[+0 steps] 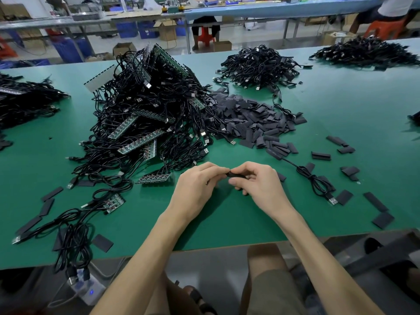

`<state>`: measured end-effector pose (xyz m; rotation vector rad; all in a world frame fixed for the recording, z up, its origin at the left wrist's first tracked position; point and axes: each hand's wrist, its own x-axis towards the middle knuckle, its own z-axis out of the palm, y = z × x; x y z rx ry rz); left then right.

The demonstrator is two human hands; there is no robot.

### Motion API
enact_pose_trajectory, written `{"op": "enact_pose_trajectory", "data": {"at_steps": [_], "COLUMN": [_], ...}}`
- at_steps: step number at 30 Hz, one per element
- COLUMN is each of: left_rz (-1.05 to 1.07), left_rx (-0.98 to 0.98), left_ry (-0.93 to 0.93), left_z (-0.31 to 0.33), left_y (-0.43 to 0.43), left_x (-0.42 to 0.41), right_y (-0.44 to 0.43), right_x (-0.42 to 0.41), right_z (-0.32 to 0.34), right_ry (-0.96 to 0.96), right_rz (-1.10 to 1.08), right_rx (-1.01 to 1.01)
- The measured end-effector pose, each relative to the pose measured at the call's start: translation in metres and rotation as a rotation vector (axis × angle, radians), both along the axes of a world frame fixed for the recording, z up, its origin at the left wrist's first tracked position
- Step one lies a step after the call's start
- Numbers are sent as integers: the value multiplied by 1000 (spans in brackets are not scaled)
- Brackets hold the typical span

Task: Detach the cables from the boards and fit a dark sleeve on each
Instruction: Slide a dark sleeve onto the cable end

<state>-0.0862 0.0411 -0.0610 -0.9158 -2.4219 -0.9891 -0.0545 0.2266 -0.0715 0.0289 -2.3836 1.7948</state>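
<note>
My left hand [197,183] and my right hand [259,180] meet over the green table [227,223] near its front edge. Between their fingertips they pinch a small dark sleeve [236,174]; whether a cable end sits inside it is hidden by the fingers. A big tangle of black USB cables on green board strips [145,123] lies to the left and behind. A heap of flat dark sleeves [250,119] spreads behind my hands. One coiled black cable [316,180] lies to the right of my right hand.
Piles of black cables sit at the back [259,67], the far right [368,51] and the left edge [25,101]. Loose sleeves [384,219] and short board pieces with cables [111,203] are scattered along the front. A white power strip [86,289] hangs below the table's edge.
</note>
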Motion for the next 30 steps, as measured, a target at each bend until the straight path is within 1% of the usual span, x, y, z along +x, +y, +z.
{"op": "enact_pose_trajectory", "data": {"at_steps": [5,9,13,20,23,30], "left_rz": [-14,-4,15,-2,-9,-23], "left_rx": [22,95,174,232,260,256], "left_ry": [-44,-193,-296,-333,-385,-407], "left_z": [2,0,-1,4,5,4], "left_y": [-1,-3,-4,-5,-5,-5], "left_x": [-3,-8,-9,-4,-4,-6], "right_y": [0,-2,-3,-6,-5,-5], "right_x": [0,2,5,10,10,9], "right_z": [-1,1,4,11,12,10], "right_ry": [12,40,69,88,73,62], "right_rz": [-13,-10,-18,7,21,36], "right_rx": [23,68,25,-99,-127,-142]}}
